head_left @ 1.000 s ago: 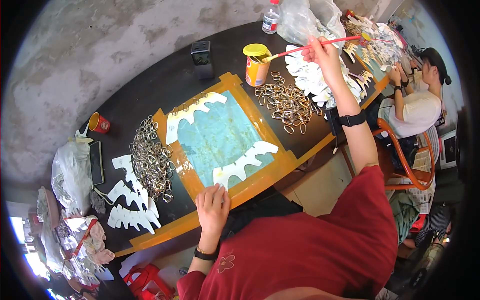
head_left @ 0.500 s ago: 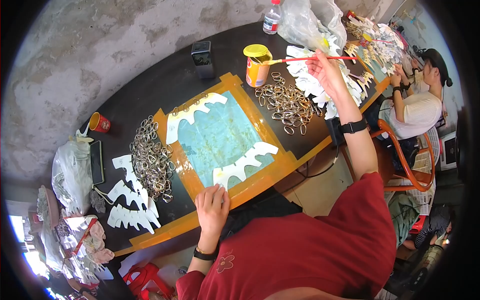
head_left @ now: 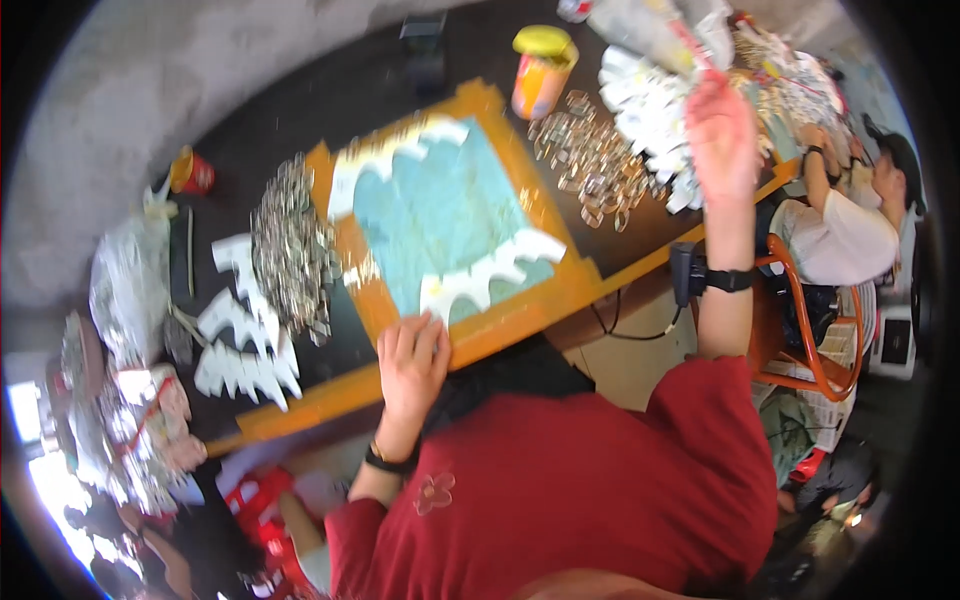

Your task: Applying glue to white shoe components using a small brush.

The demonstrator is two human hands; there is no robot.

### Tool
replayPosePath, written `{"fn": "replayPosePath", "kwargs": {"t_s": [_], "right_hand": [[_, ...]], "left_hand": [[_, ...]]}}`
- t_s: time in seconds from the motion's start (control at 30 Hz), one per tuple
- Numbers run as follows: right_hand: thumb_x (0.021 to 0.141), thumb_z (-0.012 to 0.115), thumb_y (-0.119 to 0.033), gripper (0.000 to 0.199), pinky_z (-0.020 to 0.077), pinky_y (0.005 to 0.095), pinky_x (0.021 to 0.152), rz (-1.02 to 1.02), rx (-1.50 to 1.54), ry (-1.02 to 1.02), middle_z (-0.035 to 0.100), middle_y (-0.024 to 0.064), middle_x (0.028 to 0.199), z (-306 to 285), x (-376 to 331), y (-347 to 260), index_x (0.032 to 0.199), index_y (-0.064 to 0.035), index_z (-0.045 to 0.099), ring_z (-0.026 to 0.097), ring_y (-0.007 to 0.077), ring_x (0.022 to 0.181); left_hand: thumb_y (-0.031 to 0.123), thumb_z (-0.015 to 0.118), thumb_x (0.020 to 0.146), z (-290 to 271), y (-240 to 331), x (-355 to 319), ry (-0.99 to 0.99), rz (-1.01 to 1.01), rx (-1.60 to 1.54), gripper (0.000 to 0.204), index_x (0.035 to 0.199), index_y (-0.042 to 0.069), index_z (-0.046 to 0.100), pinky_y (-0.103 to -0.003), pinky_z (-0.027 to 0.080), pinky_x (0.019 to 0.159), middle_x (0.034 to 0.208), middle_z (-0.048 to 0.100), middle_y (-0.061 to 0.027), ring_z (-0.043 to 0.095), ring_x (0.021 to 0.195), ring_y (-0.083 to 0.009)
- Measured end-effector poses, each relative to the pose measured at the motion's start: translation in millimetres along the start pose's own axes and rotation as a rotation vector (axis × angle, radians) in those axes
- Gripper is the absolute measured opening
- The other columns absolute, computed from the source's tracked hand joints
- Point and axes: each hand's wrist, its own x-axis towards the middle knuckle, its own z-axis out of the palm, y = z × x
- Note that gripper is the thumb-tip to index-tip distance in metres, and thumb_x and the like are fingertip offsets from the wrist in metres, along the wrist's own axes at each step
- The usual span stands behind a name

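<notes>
My left hand lies on the near edge of a teal board framed in orange tape. Its fingers are stretched out, their tips at the lower end of a white scalloped paper piece. A second scalloped piece lies along the board's far left side, with small metal rings on its upper edge. My right hand, smeared by motion, is raised over a heap of white cut pieces. It is closed on a red-handled brush; the bristles cannot be made out.
An orange can with a yellow top stands beyond the board. Metal ring piles lie left and right of it. More white pieces, a phone and a plastic bag are at left. A co-worker sits at right.
My right hand has swung away from the can, to the right, and the brush handle now points up and away. My left hand stays at the white piece. The whole view has shifted.
</notes>
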Motion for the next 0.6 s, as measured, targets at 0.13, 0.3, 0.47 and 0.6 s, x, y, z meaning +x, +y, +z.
{"fn": "replayPosePath", "kwargs": {"t_s": [0.13, 0.3, 0.47, 0.6], "right_hand": [[0.096, 0.053, -0.014, 0.026, 0.0472, 0.0375, 0.094, -0.115, -0.315, 0.137, 0.063, 0.0178, 0.109, 53.7, -70.9, 16.9, 0.113, 0.0048, 0.057, 0.060, 0.0223, 0.097], [0.096, 0.048, -0.010, 0.019, 0.0520, 0.0331, 0.071, -0.004, -1.019, -0.148, 0.061, 0.0179, 0.092, 64.5, -142.5, 93.4, 0.099, 0.0045, 0.060, 0.061, 0.0198, 0.073], [0.090, 0.052, 0.005, 0.012, 0.0538, 0.0307, 0.069, 0.097, -1.183, -0.265, 0.064, 0.0175, 0.094, 68.3, -170.1, 128.4, 0.095, 0.0043, 0.063, 0.065, 0.0205, 0.075], [0.088, 0.054, 0.006, 0.012, 0.0538, 0.0301, 0.069, 0.144, -1.201, -0.262, 0.066, 0.0159, 0.092, 63.7, -172.0, 138.0, 0.093, 0.0038, 0.064, 0.066, 0.0200, 0.076]], "left_hand": [[0.006, 0.073, 0.077, 2.2, -0.7, 13.2, 0.016, 0.019, -0.015, 0.018, 0.094, 0.006, 0.067, -0.039, 0.048, 0.081, 0.099, 0.065, -0.0071, 0.062, 0.093, -0.0261], [0.003, 0.074, 0.075, 8.0, -3.6, 13.9, 0.020, -0.012, -0.007, 0.019, 0.093, 0.006, 0.068, -0.037, 0.048, 0.079, 0.099, 0.066, -0.0051, 0.063, 0.092, -0.0240], [0.003, 0.075, 0.073, 6.9, -2.7, 7.6, 0.005, -0.024, -0.002, 0.022, 0.093, 0.007, 0.069, -0.037, 0.048, 0.080, 0.099, 0.066, -0.0045, 0.063, 0.093, -0.0236], [0.002, 0.075, 0.072, 6.3, -2.8, 4.4, 0.013, -0.014, -0.003, 0.022, 0.093, 0.007, 0.069, -0.037, 0.048, 0.080, 0.100, 0.066, -0.0043, 0.063, 0.093, -0.0233]]}}
